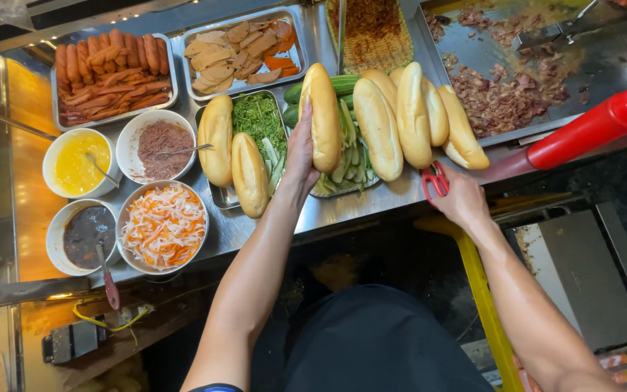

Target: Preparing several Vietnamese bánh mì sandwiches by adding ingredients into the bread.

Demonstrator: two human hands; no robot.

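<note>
My left hand (300,149) grips a long golden bread roll (324,116) from its left side, above the tray of sliced cucumber (342,167). My right hand (460,197) rests at the counter's front edge and holds red-handled scissors (435,179), whose blades are hidden behind the loaves. Several more bread rolls (415,112) lean side by side just right of the held one. Two other rolls (232,152) lie left of my left hand, beside a tray of green herbs (259,120).
A red squeeze bottle (595,127) lies at the right. Behind it, a griddle (531,65) holds chopped meat. Trays of sausages (110,69) and sliced cold cuts (241,51) sit at the back. Bowls of yellow sauce (75,163), pâté (161,141), dark sauce (85,234) and pickled carrot (163,226) stand left.
</note>
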